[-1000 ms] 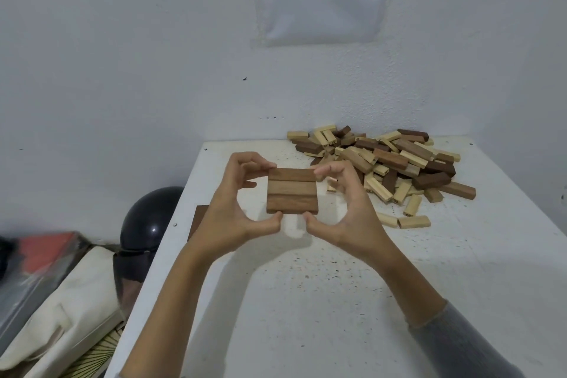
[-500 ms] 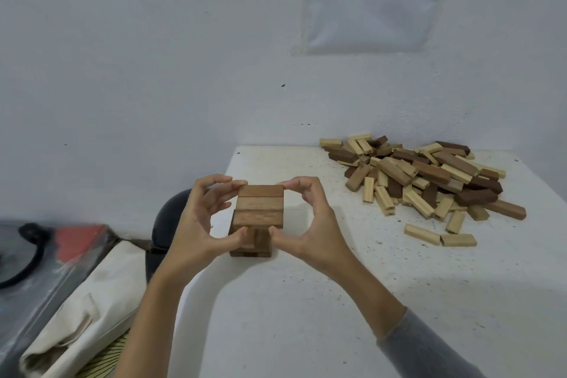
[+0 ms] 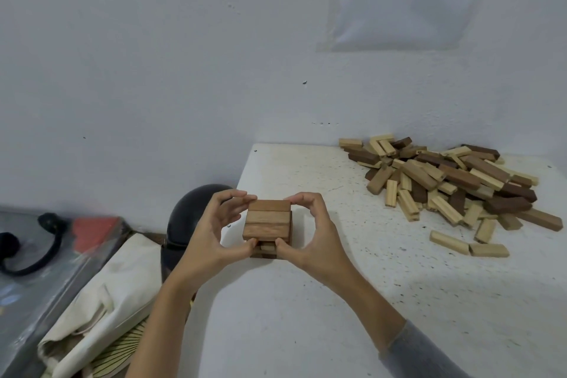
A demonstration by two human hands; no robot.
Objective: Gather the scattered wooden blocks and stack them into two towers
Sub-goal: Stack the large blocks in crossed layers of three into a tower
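A row of three brown blocks lies side by side on top of a short tower near the left edge of the white table. My left hand grips the row from the left, thumb at its front edge and fingers at the back. From the right, my right hand grips it the same way. A large pile of light and dark wooden blocks lies scattered at the back right of the table, apart from both hands.
A black helmet sits just off the table's left edge, behind my left hand. A cream bag and a grey case with a red patch lie lower left. The wall stands close behind the table.
Both hands carried the row of three blocks left and down, from mid-air over the table onto the short tower at the left edge.
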